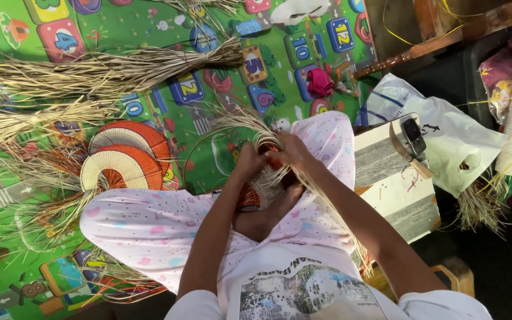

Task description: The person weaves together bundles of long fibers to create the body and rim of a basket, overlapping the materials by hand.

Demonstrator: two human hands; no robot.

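A partly woven straw fan [260, 189], orange and natural, rests on my lap between my knees. My left hand [249, 160] grips its left side among the loose pale straw strands [241, 121] that fan out from its top. My right hand [291, 149] pinches strands at the fan's upper right edge. Long straws trail down past my right forearm. My legs are in pale pink patterned trousers [149, 222].
Two finished orange-and-cream woven fans [122, 160] lie to the left on a green numbered play mat [149, 24]. A big bundle of dry straw [108, 71] lies above them. A wooden stool [395, 178] with a small mobile phone [413, 136] and a white plastic bag [451, 142] stand on the right.
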